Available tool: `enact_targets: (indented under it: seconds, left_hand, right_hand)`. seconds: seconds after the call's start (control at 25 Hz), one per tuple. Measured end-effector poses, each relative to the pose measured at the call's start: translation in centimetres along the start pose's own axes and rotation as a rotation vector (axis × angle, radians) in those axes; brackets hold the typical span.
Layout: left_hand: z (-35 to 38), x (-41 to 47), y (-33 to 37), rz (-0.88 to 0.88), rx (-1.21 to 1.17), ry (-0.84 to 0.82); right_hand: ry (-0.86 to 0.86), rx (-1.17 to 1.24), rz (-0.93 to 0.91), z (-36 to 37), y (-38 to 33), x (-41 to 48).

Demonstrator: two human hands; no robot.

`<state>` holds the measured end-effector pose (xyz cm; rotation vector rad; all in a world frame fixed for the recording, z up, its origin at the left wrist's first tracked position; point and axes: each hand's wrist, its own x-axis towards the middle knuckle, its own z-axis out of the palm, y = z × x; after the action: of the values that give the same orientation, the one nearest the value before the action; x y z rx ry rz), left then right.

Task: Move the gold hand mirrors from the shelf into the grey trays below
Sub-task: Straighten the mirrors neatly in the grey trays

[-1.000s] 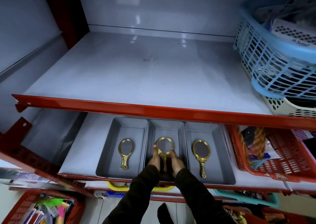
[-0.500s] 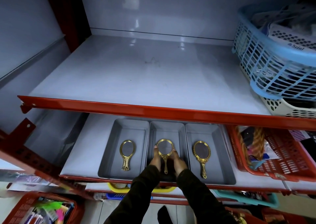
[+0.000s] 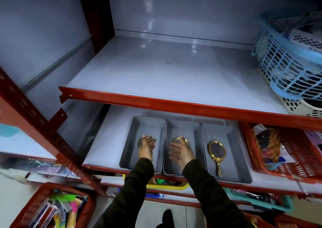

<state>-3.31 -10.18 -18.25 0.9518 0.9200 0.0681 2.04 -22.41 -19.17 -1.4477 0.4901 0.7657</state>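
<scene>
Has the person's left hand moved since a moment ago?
Yes. The left hand has shifted left, from the middle grey tray to the left grey tray.

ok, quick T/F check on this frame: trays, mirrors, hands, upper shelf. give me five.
1. Three grey trays sit side by side on the lower shelf. True: left tray, middle tray, right tray.
2. The right tray is empty. False: a gold mirror lies in it, handle toward the person.
3. The left hand is over the left tray and the right hand over the middle tray. True.
4. Gold mirrors are left on the upper shelf. False: none show there; a blue basket stands at its right end.
5. Both hands are clenched in fists. False: the fingers are spread open.
</scene>
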Motion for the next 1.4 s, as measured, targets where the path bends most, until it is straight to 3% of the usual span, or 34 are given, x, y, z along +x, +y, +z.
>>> enact_targets:
  seconds: [0.12,0.24,0.4,0.8,1.12,1.4]
  left_hand:
    - [-3.0,1.5,1.0,-0.008,0.058,0.151]
    - [-4.2,2.0,1.7,-0.098,0.095,0.163]
    - [-5.0,3.1,2.6,-0.187,0.136,0.127]
    - [-5.8,4.1,4.5,-0.294,0.090,0.001]
    - [-5.1,2.6,4.7,-0.249,0.113,-0.029]
    - [-6.1,2.9,3.4,-0.068,0.136,0.006]
  right_hand:
    - [-0.095,-0.004,0.028,3.4,0.3,-0.1]
    - [-0.093,0.058,0.106,6.4,1.6,1.4]
    - [-0.003,0.086,0.153,9.1,2.7,3.9]
    - [0.025,0.176,0.148,11.8,3.8,5.3]
    - [0.034,0.144,0.125,11.7,3.7,5.1]
    - [-0.014,0.050,-0.012,9.8,2.8,1.6]
